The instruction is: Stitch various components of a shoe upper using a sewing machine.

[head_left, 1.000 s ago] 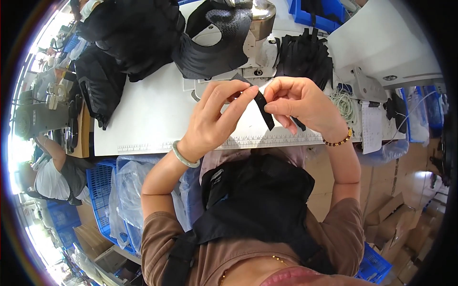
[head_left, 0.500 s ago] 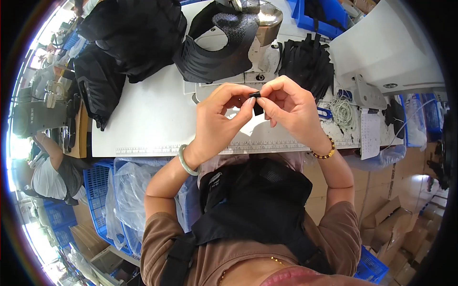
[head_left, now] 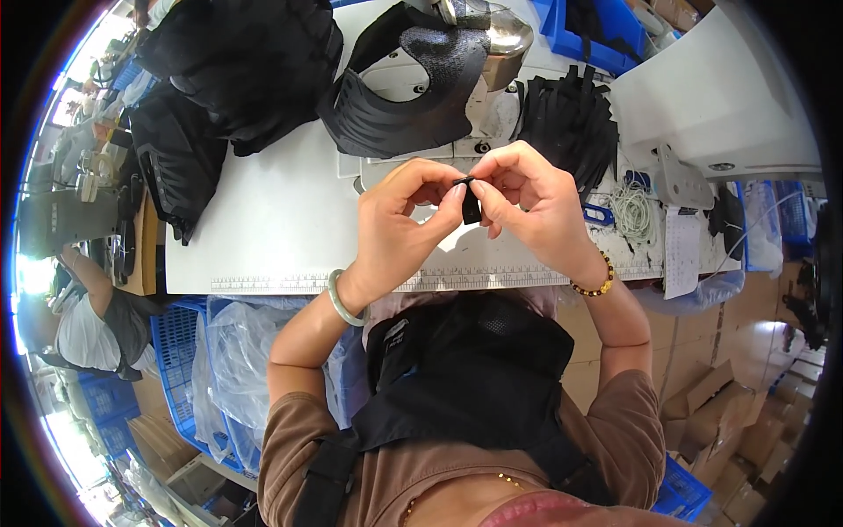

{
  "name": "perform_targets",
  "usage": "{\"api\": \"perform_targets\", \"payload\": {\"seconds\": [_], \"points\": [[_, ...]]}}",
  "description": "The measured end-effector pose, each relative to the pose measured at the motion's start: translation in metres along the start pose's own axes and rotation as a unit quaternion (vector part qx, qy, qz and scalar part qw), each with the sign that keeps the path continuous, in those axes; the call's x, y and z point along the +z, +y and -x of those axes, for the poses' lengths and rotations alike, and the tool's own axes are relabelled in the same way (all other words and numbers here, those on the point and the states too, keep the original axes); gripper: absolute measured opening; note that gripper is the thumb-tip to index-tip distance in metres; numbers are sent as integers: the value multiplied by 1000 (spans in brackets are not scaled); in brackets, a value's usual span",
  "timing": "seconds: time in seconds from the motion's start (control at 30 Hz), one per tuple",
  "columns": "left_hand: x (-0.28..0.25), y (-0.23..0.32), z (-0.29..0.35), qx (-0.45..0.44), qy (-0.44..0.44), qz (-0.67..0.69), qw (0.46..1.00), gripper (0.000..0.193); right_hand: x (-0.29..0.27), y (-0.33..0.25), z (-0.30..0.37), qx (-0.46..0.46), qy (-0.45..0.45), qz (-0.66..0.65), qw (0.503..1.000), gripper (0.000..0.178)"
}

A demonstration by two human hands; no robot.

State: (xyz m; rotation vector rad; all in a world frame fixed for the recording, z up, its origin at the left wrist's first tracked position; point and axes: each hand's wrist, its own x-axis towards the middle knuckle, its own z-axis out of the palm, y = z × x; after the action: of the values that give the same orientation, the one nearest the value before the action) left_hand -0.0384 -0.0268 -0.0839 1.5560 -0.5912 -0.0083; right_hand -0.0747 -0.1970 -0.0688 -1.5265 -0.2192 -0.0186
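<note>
My left hand (head_left: 406,215) and my right hand (head_left: 532,198) meet above the white sewing table. Between their thumbs and forefingers they pinch a small black strap (head_left: 471,209), whose short end hangs down between the hands. Just beyond them lies a curved black fabric piece (head_left: 386,119) with a large opening, resting against the sewing machine (head_left: 507,39). A pile of black strips (head_left: 571,123) is behind my right hand. Near that wrist are a small blue tool (head_left: 598,214) and a tangle of pale cord (head_left: 632,215).
Black fabric pieces (head_left: 250,70) are heaped at the far left of the table (head_left: 263,220). A blue bin (head_left: 584,39) stands at the back right. A ruler strip (head_left: 351,282) runs along the near edge. Below left, a blue basket (head_left: 180,360) holds clear plastic. Another person (head_left: 92,321) sits farther left.
The strap's upper end has turned between my fingertips and now looks thinner, while its hanging end shows longer. Both hands stay in nearly the same place. The view has shifted slightly.
</note>
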Motion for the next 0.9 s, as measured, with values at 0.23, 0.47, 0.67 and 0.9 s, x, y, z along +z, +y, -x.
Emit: {"api": "perform_targets", "payload": {"seconds": [0.23,0.47,0.67,0.9], "points": [[2,0,0,3,25,7,1000,7,2,5,-4,-87,28,80,993,10],[2,-1,-1,30,29,6,999,7,1,6,-7,-84,21,64,994,12],[8,4,3,-85,101,205,970,10,7,0,0,-18,5,22,1000,23],[-17,17,-3,-212,-66,215,951,14,-19,-17,-9,-14,-107,18,994,32]]}}
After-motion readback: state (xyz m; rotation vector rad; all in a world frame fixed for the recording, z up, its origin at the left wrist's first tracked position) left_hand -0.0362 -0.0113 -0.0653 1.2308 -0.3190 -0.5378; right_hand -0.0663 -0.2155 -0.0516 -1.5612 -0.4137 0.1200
